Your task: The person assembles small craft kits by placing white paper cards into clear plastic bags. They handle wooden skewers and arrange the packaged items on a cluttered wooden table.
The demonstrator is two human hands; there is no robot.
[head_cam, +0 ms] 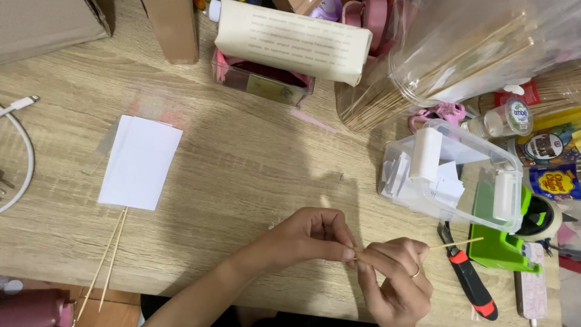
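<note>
Both hands pinch one thin wooden skewer (454,244) over the near edge of the wooden table (254,163): the left hand (311,236) closes its fingertips on the skewer's near end, and the right hand (396,275), with a ring on one finger, is curled tightly around the stick just beside those fingertips, so that the two hands touch. From the right hand the skewer runs out to the right, its free tip reaching the green tape dispenser (508,242). Taking that dispenser as the landmark, a cutter with a black and red handle (469,275) lies just to its left and partly under the skewer, and a clear plastic box (451,175) holding white paper pieces sits touching it on the far side. Farther beyond the dispenser a large clear container (448,57) lies tilted with a bundle of skewers inside, and left of that container a cream-coloured roll of paper (293,39) rests across a small box with pink contents. Well to the left of the dispenser, across the bare middle of the table, a white card (140,162) lies flat with two skewers (109,254) poking out from under its near edge, and a white cable (21,151) curves by the table's left edge.
</note>
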